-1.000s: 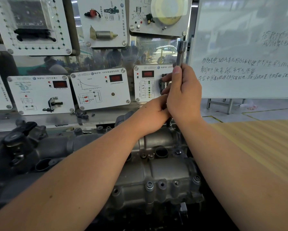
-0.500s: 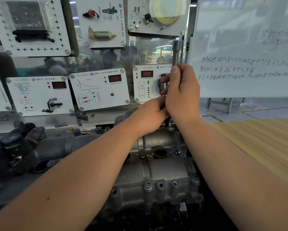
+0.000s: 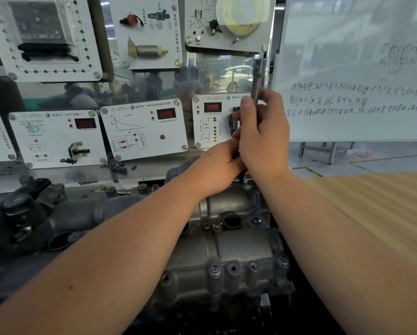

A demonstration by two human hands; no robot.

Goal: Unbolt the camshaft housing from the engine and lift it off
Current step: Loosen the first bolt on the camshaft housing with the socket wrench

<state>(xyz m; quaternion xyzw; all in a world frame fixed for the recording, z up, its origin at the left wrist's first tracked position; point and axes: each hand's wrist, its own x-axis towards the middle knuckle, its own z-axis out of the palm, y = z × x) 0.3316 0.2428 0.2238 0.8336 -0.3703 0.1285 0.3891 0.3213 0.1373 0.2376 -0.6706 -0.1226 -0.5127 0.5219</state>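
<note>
Since the housing (image 3: pixel 226 252) is a cast metal block lying across the engine (image 3: pixel 57 226) below the forearms, it should prove heavy, rigid and perhaps oily, best lifted with both hands under its two ends (not by the thin bolt bosses). The right hand (image 3: pixel 263 136) grips an upright wrench (image 3: pixel 257 78) at the far edge; the left hand (image 3: pixel 217 168) curls around something below it, hidden.

right hand (image 3: pixel 263 136) grips upright socket tool (image 3: pixel 257 78) | left hand (image 3: pixel 217 165) beneath, touching | camshaft housing (image 3: pixel 226 257) below
</note>
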